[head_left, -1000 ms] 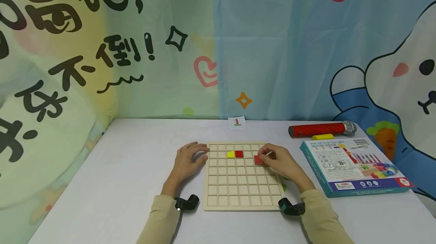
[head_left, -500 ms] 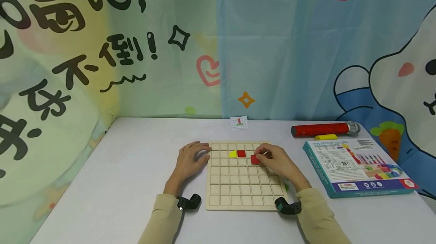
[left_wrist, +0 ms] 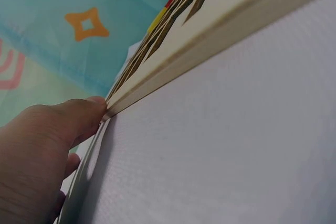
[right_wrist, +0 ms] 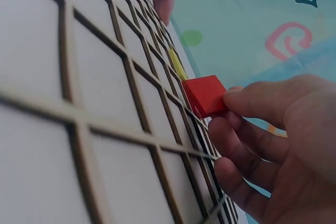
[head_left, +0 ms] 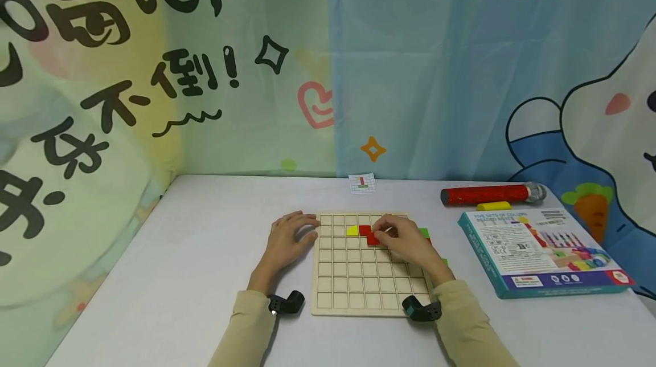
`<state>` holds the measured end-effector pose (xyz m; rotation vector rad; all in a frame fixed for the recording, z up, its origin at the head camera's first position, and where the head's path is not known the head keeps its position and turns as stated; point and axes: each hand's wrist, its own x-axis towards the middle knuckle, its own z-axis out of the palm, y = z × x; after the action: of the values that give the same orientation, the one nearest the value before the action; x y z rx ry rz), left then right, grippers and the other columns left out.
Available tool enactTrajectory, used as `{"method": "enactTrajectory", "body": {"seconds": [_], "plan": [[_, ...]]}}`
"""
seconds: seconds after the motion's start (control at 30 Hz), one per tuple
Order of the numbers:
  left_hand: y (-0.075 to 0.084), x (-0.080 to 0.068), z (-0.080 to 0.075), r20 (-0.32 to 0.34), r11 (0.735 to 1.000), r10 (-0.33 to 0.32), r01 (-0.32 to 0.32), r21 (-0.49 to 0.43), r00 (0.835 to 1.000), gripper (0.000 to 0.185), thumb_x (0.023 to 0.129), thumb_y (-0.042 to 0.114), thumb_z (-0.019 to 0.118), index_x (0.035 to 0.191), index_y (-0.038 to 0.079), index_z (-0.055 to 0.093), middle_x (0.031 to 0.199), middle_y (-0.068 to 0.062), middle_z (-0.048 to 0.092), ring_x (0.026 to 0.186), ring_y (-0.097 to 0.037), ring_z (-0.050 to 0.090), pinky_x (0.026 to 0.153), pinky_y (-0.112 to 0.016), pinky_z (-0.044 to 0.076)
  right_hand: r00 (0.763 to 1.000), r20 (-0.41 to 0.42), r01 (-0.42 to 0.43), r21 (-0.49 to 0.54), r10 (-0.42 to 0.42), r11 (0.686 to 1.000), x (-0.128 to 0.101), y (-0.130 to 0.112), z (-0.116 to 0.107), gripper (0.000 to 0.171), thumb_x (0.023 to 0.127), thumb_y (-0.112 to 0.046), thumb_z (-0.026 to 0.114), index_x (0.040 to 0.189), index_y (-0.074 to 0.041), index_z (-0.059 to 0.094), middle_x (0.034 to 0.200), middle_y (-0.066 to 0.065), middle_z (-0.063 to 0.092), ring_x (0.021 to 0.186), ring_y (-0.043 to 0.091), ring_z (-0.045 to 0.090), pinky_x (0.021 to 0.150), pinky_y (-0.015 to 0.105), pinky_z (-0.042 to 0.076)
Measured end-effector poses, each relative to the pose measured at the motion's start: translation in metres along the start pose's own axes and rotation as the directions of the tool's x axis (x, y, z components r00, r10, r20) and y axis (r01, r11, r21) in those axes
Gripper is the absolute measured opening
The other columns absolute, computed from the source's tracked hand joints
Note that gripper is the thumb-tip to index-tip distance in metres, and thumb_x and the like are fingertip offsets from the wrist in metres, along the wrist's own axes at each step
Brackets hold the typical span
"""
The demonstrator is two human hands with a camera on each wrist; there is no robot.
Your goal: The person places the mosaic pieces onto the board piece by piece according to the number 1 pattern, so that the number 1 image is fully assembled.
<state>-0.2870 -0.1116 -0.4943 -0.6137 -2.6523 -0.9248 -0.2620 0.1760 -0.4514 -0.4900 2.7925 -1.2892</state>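
R hand [head_left: 402,237] pinches red sq. [right_wrist: 206,96], sides approx. w/ bd [head_left: 340,270] grid. Sq. moved L vs. earlier. L hand [head_left: 287,240] loose, touching bd edge.

Matt wooden board [head_left: 355,270], smooth red tile [right_wrist: 206,96]

Visible: board [head_left: 353,300] 1 | red pieces [head_left: 364,230] 3 | yellow piece [head_left: 352,231] 1 | green pieces [head_left: 424,232] 2 | box [head_left: 517,250] 1 | card [head_left: 362,183] 1 | cylinders [head_left: 484,195] 2

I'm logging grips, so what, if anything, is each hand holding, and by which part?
The right hand pinches a red square by the edge nearest its palm. The left hand just touches the board near its far left corner.
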Motion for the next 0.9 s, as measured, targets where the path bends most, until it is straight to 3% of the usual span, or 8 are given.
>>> {"method": "enactTrajectory", "body": {"seconds": [0.43,0.9], "plan": [[0.000,0.000,0.000,0.005,1.000,0.001,-0.001,0.002,1.000,0.023,0.088,0.028,0.066,0.109,0.021,0.069,0.125,0.001,0.064,0.129,-0.028,0.047,0.105,-0.054,0.030,0.997,-0.012,-0.073,-0.045,0.073,0.996,-0.001,-0.007,0.012,0.007,0.090,-0.014,0.063,0.096,-0.015,0.065,0.096,-0.001,0.067,0.083,0.013,0.059,0.076,0.030,0.049],[0.002,0.000,-0.001,0.007,1.000,-0.006,0.007,-0.005,1.000,0.023,0.087,0.028,0.067,0.110,0.021,0.069,0.125,0.001,0.064,0.128,-0.028,0.048,0.104,-0.055,0.030,0.999,-0.013,-0.035,-0.148,0.033,0.988,-0.003,-0.009,0.013,0.013,0.088,-0.012,0.064,0.100,-0.013,0.068,0.097,-0.001,0.064,0.084,0.013,0.056,0.077,0.030,0.047]]}}
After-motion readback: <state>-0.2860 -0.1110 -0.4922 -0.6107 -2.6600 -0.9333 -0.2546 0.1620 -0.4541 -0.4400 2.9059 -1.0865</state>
